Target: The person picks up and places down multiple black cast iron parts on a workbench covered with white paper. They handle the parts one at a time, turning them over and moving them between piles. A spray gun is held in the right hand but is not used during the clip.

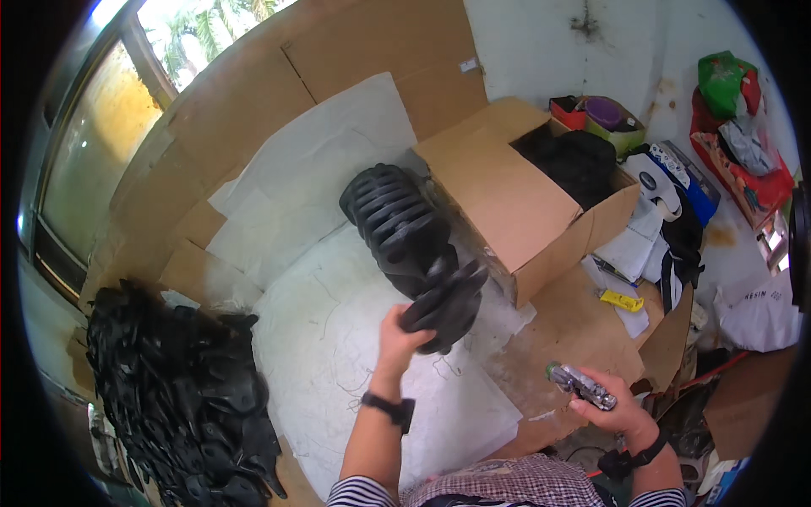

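Observation:
My left hand (399,340) is closed round the edge of a black moulded piece (456,308) at the near end of a row. Behind it, similar black pieces (393,211) lean nested together, their curved edges showing like ribs. They rest on a white sheet (329,372) on the work surface. Off to the right and held low, my right hand (615,407) grips a short, silvery, mottled hand tool (587,385) with a greenish end; its exact kind cannot be made out. The tool is apart from the black pieces.
A large pile of loose black pieces (186,397) lies at the left. An open cardboard box (541,228) with black contents stands at the back right. Beside it are small bins (604,118), a bag (663,194) and a yellow cutter-like item (621,300). Cardboard (363,42) lines the wall.

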{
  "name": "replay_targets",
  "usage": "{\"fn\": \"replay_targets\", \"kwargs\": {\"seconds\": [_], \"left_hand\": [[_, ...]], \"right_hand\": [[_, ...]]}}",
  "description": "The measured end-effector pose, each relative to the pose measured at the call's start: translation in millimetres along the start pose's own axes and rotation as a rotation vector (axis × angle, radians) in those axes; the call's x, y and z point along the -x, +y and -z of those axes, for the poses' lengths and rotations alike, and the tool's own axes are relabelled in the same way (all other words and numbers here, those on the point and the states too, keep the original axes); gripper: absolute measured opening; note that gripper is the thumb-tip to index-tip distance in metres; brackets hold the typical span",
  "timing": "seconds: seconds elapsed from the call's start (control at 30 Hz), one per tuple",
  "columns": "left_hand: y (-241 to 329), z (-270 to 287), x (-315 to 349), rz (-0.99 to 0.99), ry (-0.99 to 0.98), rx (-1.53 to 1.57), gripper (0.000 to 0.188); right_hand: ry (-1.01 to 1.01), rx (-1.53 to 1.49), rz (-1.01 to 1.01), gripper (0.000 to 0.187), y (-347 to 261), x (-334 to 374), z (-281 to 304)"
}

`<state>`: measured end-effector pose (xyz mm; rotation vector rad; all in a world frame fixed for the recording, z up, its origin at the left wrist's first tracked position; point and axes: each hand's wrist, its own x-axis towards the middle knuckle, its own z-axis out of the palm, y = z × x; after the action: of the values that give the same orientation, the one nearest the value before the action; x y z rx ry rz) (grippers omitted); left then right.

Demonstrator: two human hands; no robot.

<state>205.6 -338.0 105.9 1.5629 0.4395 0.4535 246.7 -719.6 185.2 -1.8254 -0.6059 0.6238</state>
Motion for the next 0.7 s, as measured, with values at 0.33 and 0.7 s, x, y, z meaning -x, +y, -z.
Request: {"fn": "replay_targets", "kwargs": {"seconds": [0.33,0.7], "left_hand": [[42.9,88.1,4.8,-0.092,-0.007,0.242,0.059],[1.8,8.5,-31.3,-0.248,-0.078,-0.403,0.053]], "right_hand": [[0.109,-0.152,0.197,0.051,-39.9,1.0,14.5],[-0.043,-0.254,0.002,0.062,38.3,-8.4,-38.0]]}}
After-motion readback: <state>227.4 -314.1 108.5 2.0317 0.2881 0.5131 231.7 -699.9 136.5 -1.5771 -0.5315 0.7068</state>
